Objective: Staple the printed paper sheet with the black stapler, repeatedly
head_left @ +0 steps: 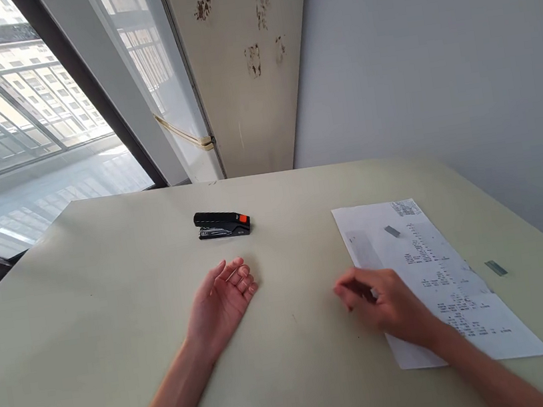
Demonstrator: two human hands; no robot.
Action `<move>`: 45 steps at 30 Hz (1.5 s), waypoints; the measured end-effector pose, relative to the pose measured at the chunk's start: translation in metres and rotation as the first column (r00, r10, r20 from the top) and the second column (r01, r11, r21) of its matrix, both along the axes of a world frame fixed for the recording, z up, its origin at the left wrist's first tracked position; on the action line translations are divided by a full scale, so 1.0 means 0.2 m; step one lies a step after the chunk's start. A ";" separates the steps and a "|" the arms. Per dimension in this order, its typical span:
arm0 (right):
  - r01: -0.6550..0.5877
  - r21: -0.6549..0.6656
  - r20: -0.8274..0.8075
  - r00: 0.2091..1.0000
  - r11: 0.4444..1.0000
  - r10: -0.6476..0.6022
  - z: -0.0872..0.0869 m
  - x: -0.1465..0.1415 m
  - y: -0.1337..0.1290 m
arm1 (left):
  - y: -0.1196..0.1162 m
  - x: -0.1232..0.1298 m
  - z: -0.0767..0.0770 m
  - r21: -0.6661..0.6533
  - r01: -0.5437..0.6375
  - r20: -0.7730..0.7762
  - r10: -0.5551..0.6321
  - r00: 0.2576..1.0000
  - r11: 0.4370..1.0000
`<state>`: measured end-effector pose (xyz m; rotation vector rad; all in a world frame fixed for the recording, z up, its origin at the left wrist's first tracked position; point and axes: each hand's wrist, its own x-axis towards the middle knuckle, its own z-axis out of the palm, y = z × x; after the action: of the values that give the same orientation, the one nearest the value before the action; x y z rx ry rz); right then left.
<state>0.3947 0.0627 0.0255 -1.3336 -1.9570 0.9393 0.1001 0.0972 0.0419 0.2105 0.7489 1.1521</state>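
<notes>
My left hand rests palm up on the table, its fingers loosely spread and slightly curled, with nothing in it. Just beyond its fingertips lies a black stapler with a red-orange patch at its right end. My right hand is over the left edge of a printed sheet of paper. Its fingers are curled in and partly blurred; whatever they may hold is hidden. One small grey strip, seemingly staples, lies on the sheet. A second grey strip is on the table right of the sheet.
The pale table fills the lower view. Behind it stands a white refrigerator with brown marks on its side and a handle at left. A grey wall borders the right, and a dark-framed glass door the left.
</notes>
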 end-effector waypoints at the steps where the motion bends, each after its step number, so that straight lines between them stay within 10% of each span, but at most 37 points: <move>1: -0.043 -0.025 -0.008 0.999 0.999 0.043 -0.01 -0.02 -0.01 | 0.00 0.00 0.00 0.000 0.003 -0.006 -0.003 1.000 1.000; 45: -0.115 -0.162 0.019 0.993 0.980 0.120 -0.04 -0.11 -0.02 | 0.02 -0.02 -0.07 0.046 0.130 -0.094 -0.126 0.988 0.990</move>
<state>0.3726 0.0591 0.0180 -1.3365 -2.0365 1.1623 0.0958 0.1021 0.0277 0.3516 0.7747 1.0457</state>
